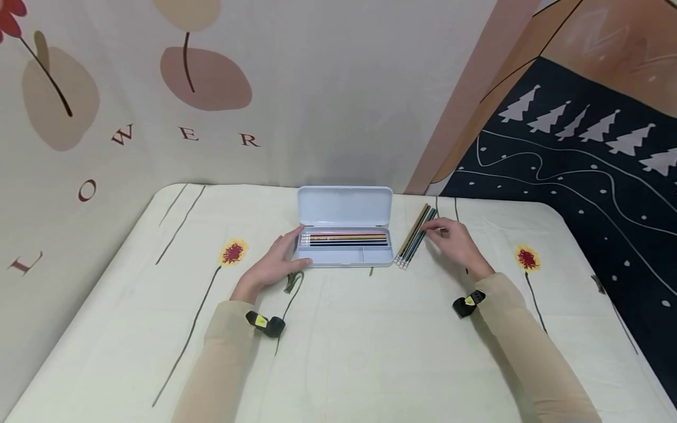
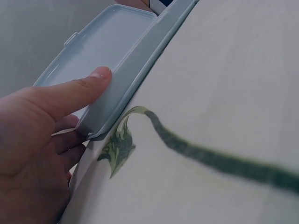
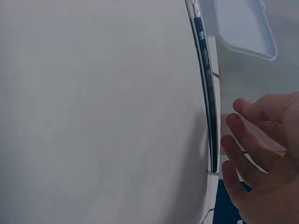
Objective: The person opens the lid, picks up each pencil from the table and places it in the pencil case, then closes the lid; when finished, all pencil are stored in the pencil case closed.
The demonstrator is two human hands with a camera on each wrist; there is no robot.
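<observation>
A pale blue pencil case point(image 1: 333, 255) lies at the far edge of the table, its lid point(image 1: 345, 205) raised at the back. Several pencils point(image 1: 346, 239) lie side by side in its rear compartment. My left hand point(image 1: 272, 261) grips the left end of the case, thumb along the front wall and fingers round the corner. A loose bunch of pencils point(image 1: 409, 241) slants on the cloth to the right of the case, eraser ends toward me. Over these hovers my right hand point(image 3: 264, 149), fingers loosely bent and apart from them in the right wrist view.
A white tablecloth point(image 1: 370, 341) with printed flowers covers the table. Behind it hangs a pale fabric backdrop point(image 1: 338, 117) with letters, and a dark panel with trees point(image 1: 571, 153) lies to the right. The case's front compartments hold nothing visible.
</observation>
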